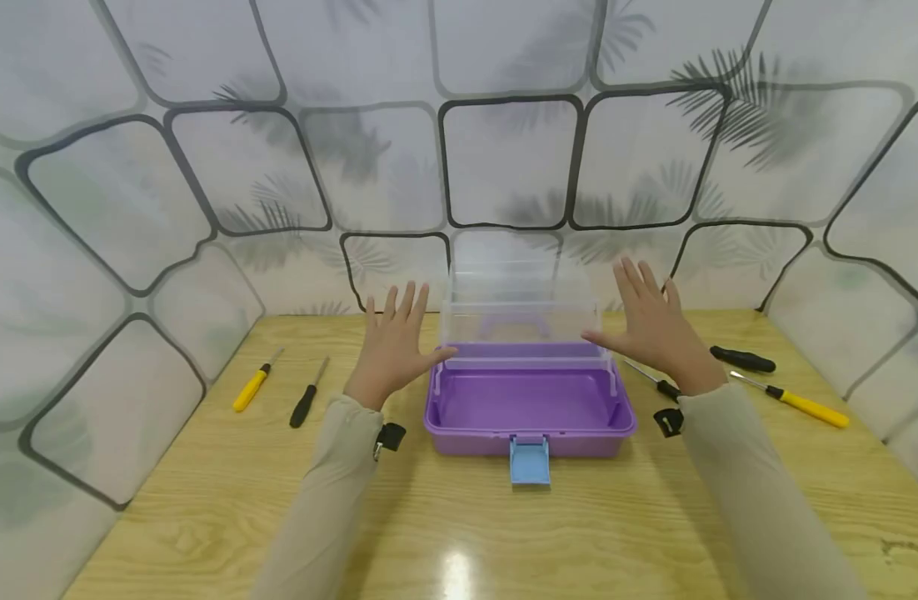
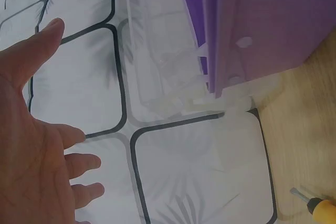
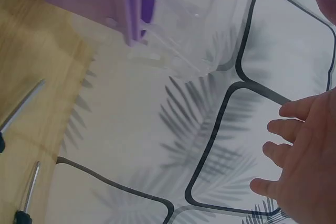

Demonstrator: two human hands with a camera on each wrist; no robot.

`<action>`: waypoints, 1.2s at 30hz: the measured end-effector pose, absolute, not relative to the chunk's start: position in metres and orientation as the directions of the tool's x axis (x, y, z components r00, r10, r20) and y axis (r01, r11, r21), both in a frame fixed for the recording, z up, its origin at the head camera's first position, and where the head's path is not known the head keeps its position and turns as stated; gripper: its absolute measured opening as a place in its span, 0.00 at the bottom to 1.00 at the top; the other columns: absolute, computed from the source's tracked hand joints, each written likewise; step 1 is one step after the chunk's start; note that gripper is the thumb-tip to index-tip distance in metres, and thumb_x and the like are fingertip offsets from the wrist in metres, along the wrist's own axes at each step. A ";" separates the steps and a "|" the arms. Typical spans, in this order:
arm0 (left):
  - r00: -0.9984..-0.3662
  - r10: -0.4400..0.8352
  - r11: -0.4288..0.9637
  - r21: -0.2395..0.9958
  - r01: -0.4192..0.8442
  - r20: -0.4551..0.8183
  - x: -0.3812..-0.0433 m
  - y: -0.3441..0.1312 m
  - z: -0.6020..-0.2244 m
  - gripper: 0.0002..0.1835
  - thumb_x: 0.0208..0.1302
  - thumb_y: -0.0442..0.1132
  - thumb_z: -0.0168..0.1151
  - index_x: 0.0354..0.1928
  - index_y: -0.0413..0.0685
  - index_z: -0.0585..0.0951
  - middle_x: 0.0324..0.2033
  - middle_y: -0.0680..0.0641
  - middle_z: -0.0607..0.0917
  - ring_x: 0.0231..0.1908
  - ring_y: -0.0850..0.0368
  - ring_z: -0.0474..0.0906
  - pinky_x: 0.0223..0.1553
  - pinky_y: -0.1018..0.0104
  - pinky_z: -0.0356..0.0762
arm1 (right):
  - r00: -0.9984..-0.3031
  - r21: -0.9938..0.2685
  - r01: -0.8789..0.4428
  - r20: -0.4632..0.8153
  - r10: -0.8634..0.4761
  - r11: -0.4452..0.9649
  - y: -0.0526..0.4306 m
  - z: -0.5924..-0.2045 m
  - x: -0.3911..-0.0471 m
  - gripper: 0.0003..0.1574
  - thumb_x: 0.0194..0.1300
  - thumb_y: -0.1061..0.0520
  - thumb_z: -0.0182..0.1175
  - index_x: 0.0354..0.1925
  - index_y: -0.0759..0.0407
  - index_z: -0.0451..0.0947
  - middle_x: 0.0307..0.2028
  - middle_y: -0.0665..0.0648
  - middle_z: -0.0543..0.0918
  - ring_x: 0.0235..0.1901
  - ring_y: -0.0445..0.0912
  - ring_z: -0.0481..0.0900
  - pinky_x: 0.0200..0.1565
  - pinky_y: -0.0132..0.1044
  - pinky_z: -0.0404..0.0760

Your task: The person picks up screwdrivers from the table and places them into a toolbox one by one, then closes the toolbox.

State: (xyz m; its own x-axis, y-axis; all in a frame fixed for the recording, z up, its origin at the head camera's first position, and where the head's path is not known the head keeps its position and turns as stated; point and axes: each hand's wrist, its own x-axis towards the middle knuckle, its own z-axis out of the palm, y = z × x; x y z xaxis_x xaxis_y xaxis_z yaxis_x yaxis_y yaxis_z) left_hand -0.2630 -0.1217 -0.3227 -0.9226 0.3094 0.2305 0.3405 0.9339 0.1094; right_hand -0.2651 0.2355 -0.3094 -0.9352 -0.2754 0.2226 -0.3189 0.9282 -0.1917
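A purple toolbox (image 1: pixel 530 400) stands on the table with its clear lid (image 1: pixel 519 287) raised at the back and its light blue latch (image 1: pixel 530 462) hanging down in front. Nothing lies inside the tray that shows. My left hand (image 1: pixel 395 346) is held up at the box's left side, fingers spread, holding nothing. On the other side my right hand (image 1: pixel 650 325) is raised the same way, also bare. In the left wrist view, the left hand (image 2: pixel 37 129) is apart from the box (image 2: pixel 273 24); the right wrist view shows the right hand (image 3: pixel 310 150) apart from it too.
Left of the box lie a yellow screwdriver (image 1: pixel 252 387) and a black screwdriver (image 1: pixel 304 407). To the right are a black-handled screwdriver (image 1: pixel 665 388) partly behind the right wrist, a black handle (image 1: pixel 744 359) and another yellow screwdriver (image 1: pixel 811 408). A patterned cloth wall (image 1: pixel 504 167) surrounds the table.
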 end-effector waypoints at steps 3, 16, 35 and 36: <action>-0.926 0.310 0.933 0.119 0.340 0.218 -0.260 -0.124 -0.327 0.56 0.56 0.72 0.50 0.74 0.49 0.39 0.74 0.42 0.41 0.73 0.41 0.34 0.69 0.38 0.26 | -0.934 -0.198 -0.325 0.218 -0.282 0.925 0.237 -0.315 -0.262 0.70 0.57 0.25 0.53 0.73 0.63 0.28 0.74 0.63 0.32 0.73 0.61 0.30 0.66 0.67 0.31; -0.928 0.310 0.921 0.176 0.347 0.205 -0.257 -0.132 -0.346 0.55 0.57 0.71 0.51 0.74 0.50 0.40 0.74 0.42 0.43 0.73 0.41 0.34 0.69 0.37 0.28 | -0.940 -0.222 -0.323 0.183 -0.286 0.920 0.244 -0.335 -0.254 0.69 0.58 0.27 0.54 0.73 0.63 0.28 0.74 0.65 0.33 0.73 0.63 0.30 0.67 0.65 0.30; -0.927 0.337 0.919 0.157 0.362 0.165 -0.249 -0.142 -0.370 0.53 0.58 0.70 0.50 0.74 0.45 0.44 0.73 0.41 0.47 0.73 0.40 0.39 0.70 0.38 0.31 | -0.921 -0.204 -0.370 0.206 -0.329 0.907 0.253 -0.364 -0.246 0.68 0.58 0.29 0.54 0.72 0.68 0.33 0.72 0.70 0.41 0.72 0.65 0.35 0.65 0.69 0.35; -0.927 0.338 0.919 0.157 0.363 0.162 -0.249 -0.142 -0.371 0.53 0.58 0.70 0.50 0.74 0.45 0.44 0.73 0.41 0.47 0.73 0.40 0.39 0.70 0.38 0.31 | -0.920 -0.198 -0.373 0.207 -0.334 0.906 0.254 -0.366 -0.246 0.67 0.59 0.29 0.54 0.72 0.68 0.33 0.72 0.70 0.41 0.72 0.65 0.36 0.65 0.69 0.35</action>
State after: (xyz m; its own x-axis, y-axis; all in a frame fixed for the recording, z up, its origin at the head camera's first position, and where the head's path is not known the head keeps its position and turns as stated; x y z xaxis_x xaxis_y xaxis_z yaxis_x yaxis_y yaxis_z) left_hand -0.2487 -0.1418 -0.3714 -0.9270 0.3382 0.1623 0.3626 0.9186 0.1571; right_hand -0.2461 0.2535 -0.3663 -0.9197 -0.3339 0.2067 -0.3734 0.9064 -0.1977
